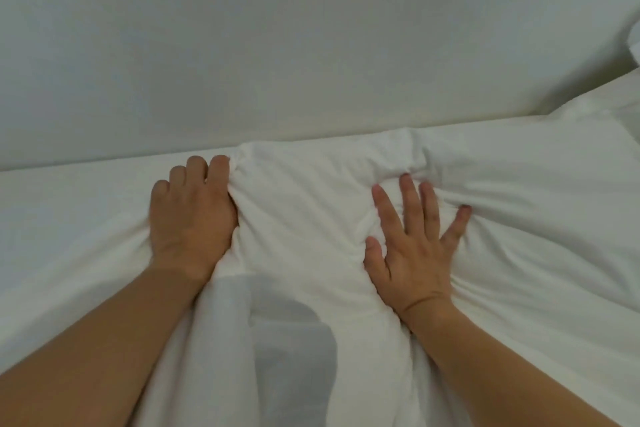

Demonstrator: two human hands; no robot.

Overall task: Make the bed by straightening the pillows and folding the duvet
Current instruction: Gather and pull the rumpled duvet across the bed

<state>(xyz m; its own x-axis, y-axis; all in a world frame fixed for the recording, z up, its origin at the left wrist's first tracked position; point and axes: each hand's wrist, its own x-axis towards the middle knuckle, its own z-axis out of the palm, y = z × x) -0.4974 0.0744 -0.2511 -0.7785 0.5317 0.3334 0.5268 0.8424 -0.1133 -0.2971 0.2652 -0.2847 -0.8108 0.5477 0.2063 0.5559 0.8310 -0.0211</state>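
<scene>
Duvet, bunched along the bed's far edge by the wall: keep left hand fingers curled into the fold, right hand fingers spread flat and apart, then draw outward evenly to smooth the ridge.

White duvet, pale grey-green wall, probably

Both bare forearms reach forward, side by side. The left hand lies knuckles up, its fingers curled under at the tips. The right hand lies flat, palm down, fingers spread.
</scene>
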